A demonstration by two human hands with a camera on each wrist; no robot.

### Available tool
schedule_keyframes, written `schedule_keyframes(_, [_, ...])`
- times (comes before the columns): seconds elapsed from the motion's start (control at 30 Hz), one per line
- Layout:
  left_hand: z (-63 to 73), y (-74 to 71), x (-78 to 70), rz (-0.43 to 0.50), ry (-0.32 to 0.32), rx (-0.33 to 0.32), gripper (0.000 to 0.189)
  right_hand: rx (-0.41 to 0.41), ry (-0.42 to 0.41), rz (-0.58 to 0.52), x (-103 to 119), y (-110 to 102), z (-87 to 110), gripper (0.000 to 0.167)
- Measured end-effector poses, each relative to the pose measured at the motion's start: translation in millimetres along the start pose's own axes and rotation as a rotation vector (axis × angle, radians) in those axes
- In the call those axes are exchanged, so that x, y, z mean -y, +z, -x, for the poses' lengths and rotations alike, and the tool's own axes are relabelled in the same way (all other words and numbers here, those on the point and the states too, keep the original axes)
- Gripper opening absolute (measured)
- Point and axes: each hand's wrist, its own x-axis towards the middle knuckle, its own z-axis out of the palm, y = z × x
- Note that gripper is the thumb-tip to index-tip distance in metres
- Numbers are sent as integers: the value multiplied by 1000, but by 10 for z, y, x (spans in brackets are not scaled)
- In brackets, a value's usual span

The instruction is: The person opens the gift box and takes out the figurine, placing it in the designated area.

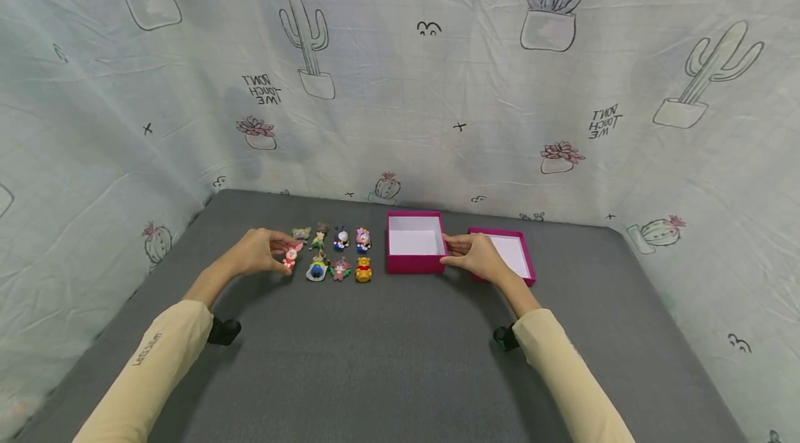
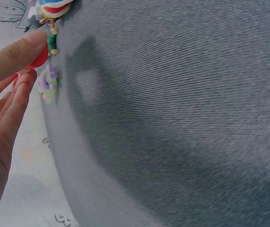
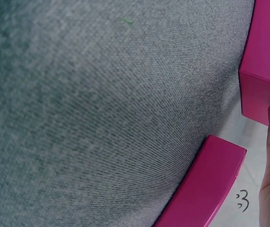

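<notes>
Between thumb and fingers, my left hand (image 1: 261,253) pinches a small pink figurine with long ears and a red body (image 1: 290,258). The left wrist view shows only its red part (image 2: 40,58), the rest being covered by the fingers. Beside that hand, several small toy figurines stand in two rows, among them a yellow bear figurine (image 1: 363,270) and a blue-and-white one (image 1: 317,269). My right hand (image 1: 478,255) touches the right side of an open magenta box (image 1: 415,264), white inside, with its fingers straight. Its fingertips meet the box wall (image 3: 260,97) in the right wrist view.
Just right of the box lies its magenta lid (image 1: 528,266), white inside up, partly hidden under the right hand. A grey cloth table (image 1: 400,353) spreads below everything. Behind it hangs a pale curtain (image 1: 400,82) printed with cacti.
</notes>
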Motion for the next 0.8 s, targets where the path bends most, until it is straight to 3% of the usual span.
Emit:
schedule_keyframes(0.37, [-8,104,90,1,-12,19,56,-9,9,11,23,14,11,48])
schedule_keyframes(0.67, [-16,146,132,-27,-5,30,54,6,-25,-30,340,-33,84,45])
schedule_keyframes(0.8, [-27,162,129,-29,19,31,53,-8,-22,-9,223,-3,64,46])
